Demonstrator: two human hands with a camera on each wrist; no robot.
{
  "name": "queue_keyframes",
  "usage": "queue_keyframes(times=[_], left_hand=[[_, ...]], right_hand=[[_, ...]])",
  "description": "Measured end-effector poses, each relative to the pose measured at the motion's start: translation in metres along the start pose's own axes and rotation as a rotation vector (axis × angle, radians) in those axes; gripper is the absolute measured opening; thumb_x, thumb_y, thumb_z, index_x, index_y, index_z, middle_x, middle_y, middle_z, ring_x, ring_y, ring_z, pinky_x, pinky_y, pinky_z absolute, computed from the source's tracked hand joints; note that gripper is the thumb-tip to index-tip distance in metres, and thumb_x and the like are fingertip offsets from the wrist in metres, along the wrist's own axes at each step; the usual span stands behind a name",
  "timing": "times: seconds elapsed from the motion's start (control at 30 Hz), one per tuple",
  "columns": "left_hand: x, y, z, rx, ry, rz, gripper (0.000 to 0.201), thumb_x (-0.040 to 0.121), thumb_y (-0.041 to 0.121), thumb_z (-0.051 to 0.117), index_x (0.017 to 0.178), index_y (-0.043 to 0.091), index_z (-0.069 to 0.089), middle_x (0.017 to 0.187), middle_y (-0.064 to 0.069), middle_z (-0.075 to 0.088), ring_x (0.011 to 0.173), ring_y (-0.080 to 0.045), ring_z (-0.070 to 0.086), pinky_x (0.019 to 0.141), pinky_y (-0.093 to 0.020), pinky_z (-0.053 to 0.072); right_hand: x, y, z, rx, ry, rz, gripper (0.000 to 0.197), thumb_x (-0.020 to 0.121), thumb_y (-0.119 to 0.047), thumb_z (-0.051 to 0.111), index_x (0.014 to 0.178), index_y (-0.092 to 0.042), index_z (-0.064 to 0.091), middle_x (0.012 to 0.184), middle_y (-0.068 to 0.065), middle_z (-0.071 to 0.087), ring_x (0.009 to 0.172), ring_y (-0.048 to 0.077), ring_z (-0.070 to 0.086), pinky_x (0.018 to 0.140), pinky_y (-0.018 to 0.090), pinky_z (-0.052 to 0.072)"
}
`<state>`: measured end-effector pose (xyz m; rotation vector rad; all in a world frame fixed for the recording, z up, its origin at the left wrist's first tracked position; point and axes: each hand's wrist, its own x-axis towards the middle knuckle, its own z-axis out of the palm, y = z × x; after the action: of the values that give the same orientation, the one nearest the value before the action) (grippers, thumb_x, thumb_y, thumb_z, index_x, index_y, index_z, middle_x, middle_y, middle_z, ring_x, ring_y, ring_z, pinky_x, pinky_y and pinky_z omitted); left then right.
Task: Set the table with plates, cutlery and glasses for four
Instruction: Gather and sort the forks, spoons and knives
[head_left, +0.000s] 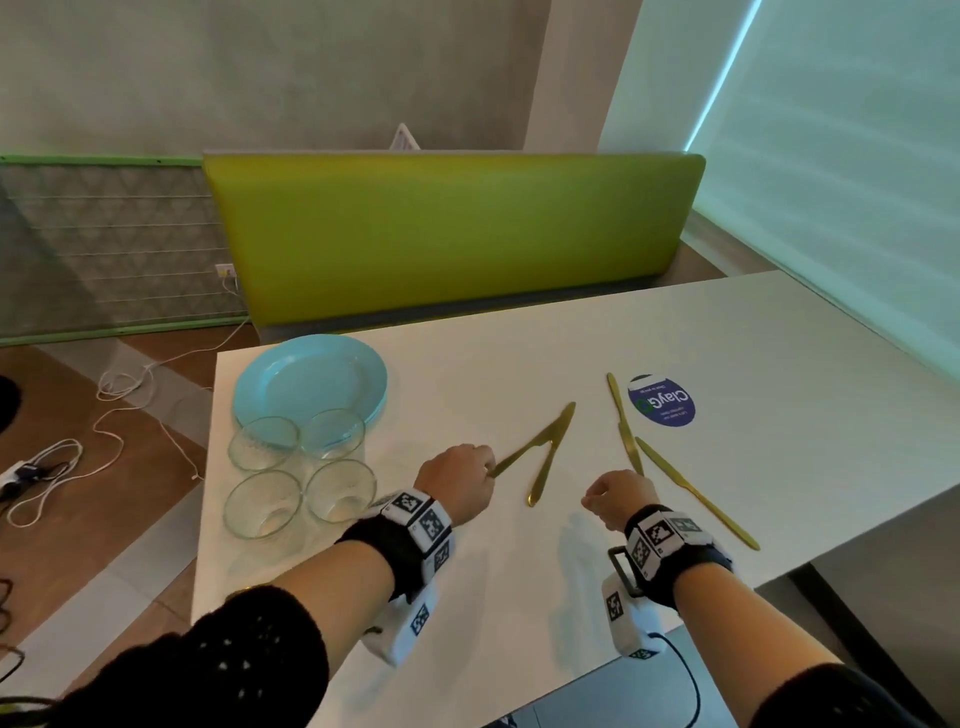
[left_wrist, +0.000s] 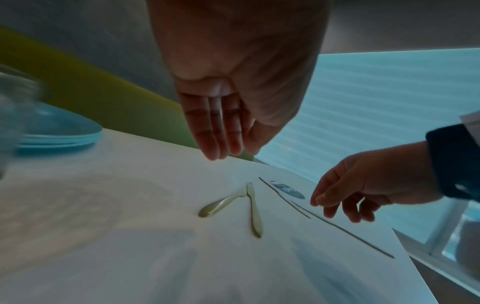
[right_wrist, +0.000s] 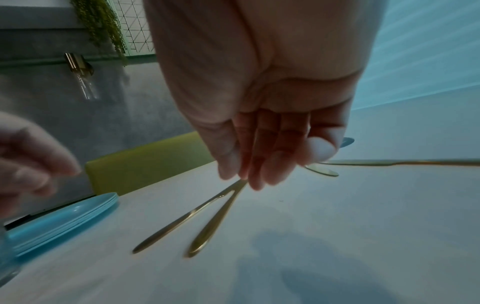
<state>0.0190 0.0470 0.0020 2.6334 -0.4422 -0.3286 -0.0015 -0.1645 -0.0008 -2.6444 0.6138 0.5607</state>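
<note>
Our left hand's fingers (left_wrist: 221, 131) hang straight and close together, holding nothing, with the left hand (head_left: 457, 486) just above the near handle end of two gold metal knives (head_left: 551, 441) that lie in a V on the white rectangular table (head_left: 519, 353). Our right hand's fingers (right_wrist: 265, 156) are also loosely extended and pressed side by side, gripping nothing; the right hand (head_left: 618, 496) hovers at the near end of more slim gold cutlery (head_left: 696, 493) lying to its right. To the left, four clear round glass tumblers (head_left: 340, 491) stand upright in a square, each showing only its own base. Just beyond them sits a stack of light-blue round plates (head_left: 311, 379), its top plate bare. A round dark-blue sticker (head_left: 661, 400) beside the far cutlery reads "ClayGo", upside down to us; its smaller lines are illegible.
</note>
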Motion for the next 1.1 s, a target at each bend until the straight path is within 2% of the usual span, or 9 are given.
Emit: queue_keyframes(times=[0.07,0.27,0.47,0.63,0.7,0.8,0.9,1.03,1.1], left_hand=[[0.026,0.014,0.001,-0.042,-0.024,-0.035,0.029,0.093,0.021,0.044,0.119,0.017,0.057,0.121,-0.002,0.061,0.11,-0.021,0.057,0.091,-0.034,0.048],[0.09,0.035,0.008,-0.18,-0.034,-0.144,0.029,0.092,0.023,0.046,0.117,0.019,0.06,0.122,0.0,0.062,0.11,-0.019,0.058,0.093,-0.031,0.048],[0.124,0.035,0.02,-0.268,-0.005,-0.258,0.024,0.093,0.025,0.049,0.11,0.017,0.063,0.117,-0.001,0.064,0.107,-0.019,0.06,0.095,-0.033,0.049],[0.132,0.036,0.032,-0.286,-0.017,-0.302,0.025,0.092,0.023,0.049,0.112,0.016,0.062,0.118,-0.002,0.063,0.108,-0.017,0.059,0.097,-0.032,0.048],[0.135,0.039,0.036,-0.301,-0.024,-0.308,0.027,0.091,0.023,0.05,0.113,0.015,0.062,0.119,-0.003,0.063,0.11,-0.017,0.059,0.096,-0.03,0.048],[0.14,0.048,0.039,-0.326,-0.033,-0.293,0.027,0.091,0.021,0.049,0.113,0.013,0.063,0.118,-0.004,0.063,0.11,-0.018,0.058,0.092,-0.024,0.045],[0.146,0.059,0.045,-0.372,-0.06,-0.273,0.024,0.092,0.022,0.051,0.109,0.012,0.064,0.111,-0.005,0.064,0.101,-0.019,0.06,0.086,-0.026,0.049],[0.151,0.07,0.055,-0.447,-0.125,-0.279,0.018,0.093,0.023,0.047,0.095,0.013,0.062,0.104,-0.009,0.065,0.098,-0.025,0.064,0.087,-0.036,0.054],[0.154,0.075,0.058,-0.436,-0.155,-0.297,0.023,0.095,0.025,0.041,0.095,0.012,0.06,0.108,-0.014,0.065,0.101,-0.028,0.064,0.089,-0.038,0.053]], right_hand=[[0.019,-0.001,-0.001,-0.048,0.009,-0.001,0.028,0.091,-0.03,0.056,0.111,-0.013,0.066,0.115,0.006,0.068,0.108,0.021,0.063,0.091,0.027,0.05],[0.074,-0.019,0.008,0.003,-0.04,0.017,0.044,0.093,-0.039,0.053,0.12,-0.005,0.057,0.122,0.01,0.063,0.114,0.024,0.059,0.087,0.027,0.048],[0.103,-0.033,0.019,0.082,-0.136,0.045,0.043,0.089,-0.044,0.057,0.111,-0.008,0.061,0.113,0.008,0.066,0.105,0.024,0.064,0.085,0.03,0.051],[0.117,-0.027,0.013,0.071,-0.133,0.036,0.027,0.092,-0.026,0.052,0.108,-0.007,0.062,0.113,0.008,0.066,0.106,0.023,0.064,0.088,0.028,0.052],[0.12,-0.024,0.007,0.054,-0.133,0.023,0.02,0.092,-0.023,0.051,0.099,-0.008,0.062,0.109,0.008,0.065,0.108,0.022,0.063,0.087,0.026,0.05],[0.122,-0.019,0.002,0.078,-0.14,0.06,0.017,0.088,-0.025,0.058,0.089,-0.008,0.061,0.099,0.008,0.066,0.1,0.021,0.066,0.073,0.023,0.048],[0.124,-0.013,0.0,0.106,-0.113,0.078,0.031,0.087,-0.024,0.061,0.063,-0.012,0.046,0.082,0.005,0.058,0.087,0.021,0.065,0.069,0.023,0.048],[0.125,-0.008,-0.007,0.117,-0.11,0.074,0.017,0.09,-0.022,0.059,0.078,-0.01,0.056,0.084,0.004,0.058,0.081,0.018,0.062,0.075,0.022,0.051],[0.126,-0.006,-0.008,0.16,-0.146,0.064,0.022,0.089,-0.023,0.06,0.074,-0.008,0.055,0.089,0.006,0.068,0.082,0.019,0.068,0.079,0.026,0.057]])
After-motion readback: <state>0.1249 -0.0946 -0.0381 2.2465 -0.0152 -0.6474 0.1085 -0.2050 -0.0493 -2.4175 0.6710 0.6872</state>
